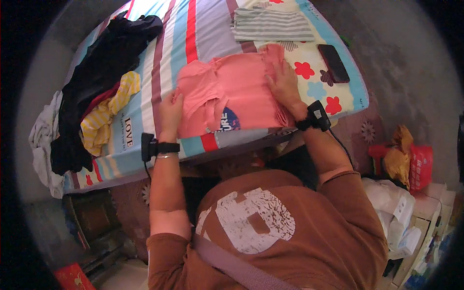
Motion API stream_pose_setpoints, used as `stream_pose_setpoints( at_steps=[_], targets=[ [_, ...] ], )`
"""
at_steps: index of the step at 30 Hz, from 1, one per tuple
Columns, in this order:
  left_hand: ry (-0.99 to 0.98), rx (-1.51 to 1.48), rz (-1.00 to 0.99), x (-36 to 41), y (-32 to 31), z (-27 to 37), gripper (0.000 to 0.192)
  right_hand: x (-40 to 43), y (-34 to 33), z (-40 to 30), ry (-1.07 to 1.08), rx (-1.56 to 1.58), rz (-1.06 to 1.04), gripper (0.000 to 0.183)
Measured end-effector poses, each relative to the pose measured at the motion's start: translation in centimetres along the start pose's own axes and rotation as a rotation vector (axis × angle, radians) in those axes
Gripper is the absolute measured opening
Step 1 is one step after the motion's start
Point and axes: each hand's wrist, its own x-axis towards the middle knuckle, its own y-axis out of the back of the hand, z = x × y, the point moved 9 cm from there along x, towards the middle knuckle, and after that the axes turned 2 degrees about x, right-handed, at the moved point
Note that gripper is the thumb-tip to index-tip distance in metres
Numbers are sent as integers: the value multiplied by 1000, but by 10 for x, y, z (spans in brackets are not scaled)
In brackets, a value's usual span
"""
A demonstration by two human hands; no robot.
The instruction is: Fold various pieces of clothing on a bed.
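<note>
A salmon-pink garment (243, 83), partly folded, lies on the bed before me. Part of a dark blue print with lettering shows near its front edge, and loose folds bunch at its left and right. My left hand (171, 111) pinches the garment's left edge between thumb and fingers. Over on the right side, my right hand (284, 83) rests palm down on the pink cloth with its fingers spread a little. Both wrists wear black straps with small devices.
A folded grey-and-white striped cloth (273, 25) and a dark phone (333, 64) lie on the patterned bedsheet (177, 40). Black clothing (105, 69), a yellow-and-white striped garment (98, 125) and a light grey one (43, 145) are heaped left. A red bag (421, 166) stands right.
</note>
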Motion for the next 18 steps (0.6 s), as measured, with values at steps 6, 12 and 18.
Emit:
stream_pose_setpoints(
  at_steps=[6, 12, 18],
  targets=[
    [1, 159, 185, -34, 42, -25, 35, -3, -9, -48, 122, 21, -14, 62],
    [-433, 471, 382, -46, 40, 50, 46, 4, 23, -59, 168, -11, 81, 63],
    [-620, 589, -29, -69, -52, 65, 61, 0, -13, -69, 322, -15, -91, 67]
  ],
)
